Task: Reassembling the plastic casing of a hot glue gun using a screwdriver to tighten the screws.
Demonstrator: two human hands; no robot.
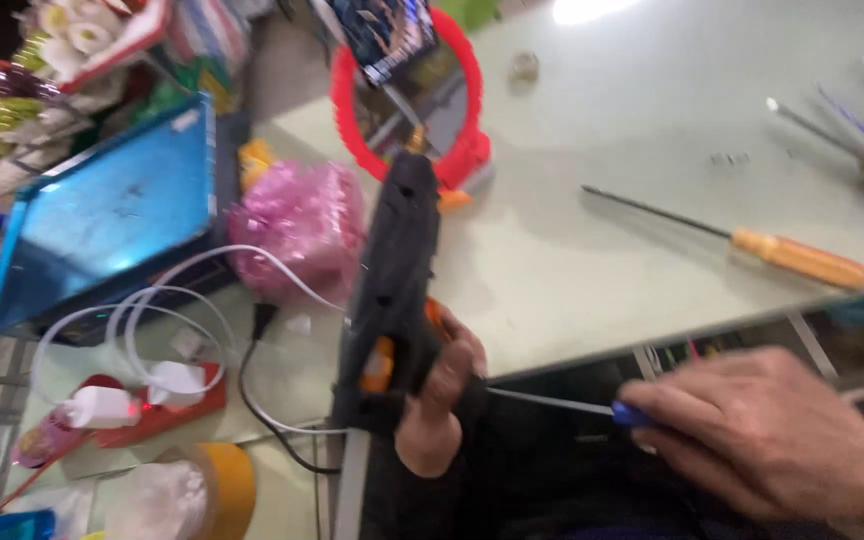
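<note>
The left hand (pixel 439 395) grips a black glue gun (pixel 392 290) by its lower body, fingers (pixel 449 375) clamped around the grip next to the orange trigger (pixel 378 365). The gun stands roughly upright, nozzle pointing away from the person, at the near edge of the pale green worktop (pixel 602 260). The right hand (pixel 762 435) is closed on a blue-handled screwdriver (pixel 562 405); the fingers wrap the handle so that only its blue tip shows. The thin metal shaft runs leftward and its end meets the gun's body just beside the left hand; the exact contact point is blurred.

On the worktop, well apart from both hands, lies an orange-handled screwdriver (pixel 752 245), shaft pointing left. Beyond the gun stands a round red-framed mirror (pixel 407 100). To its left sits a pink crinkled bundle (pixel 297 230), just beside a blue tray-like panel (pixel 102 215). White cables (pixel 167 310) loop across the lower left toward a white plug (pixel 102 407) seated in a red power strip (pixel 187 405). A yellow tape roll (pixel 227 485) lies near the bottom edge.
</note>
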